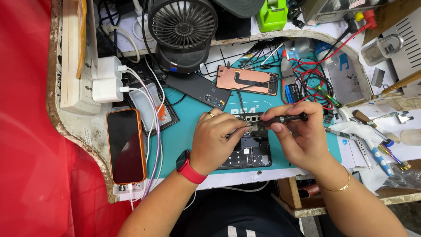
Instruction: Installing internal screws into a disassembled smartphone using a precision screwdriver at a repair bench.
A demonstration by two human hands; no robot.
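On the teal mat (184,131), left hand (215,140) fingers pinch the opened phone (250,149); right hand (298,136) fingers pinch a screwdriver (285,118).

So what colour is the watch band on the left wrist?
Red watch band, clearest in the head view.

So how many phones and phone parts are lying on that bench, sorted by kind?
Whole phones, screen up: 1, the orange-cased phone
Opened phone bodies: 1, the opened phone under the left hand and the right hand with its screwdriver
Loose back covers: 1, the dark back cover
Copper-backed panels: 1, the copper panel
Total: 4
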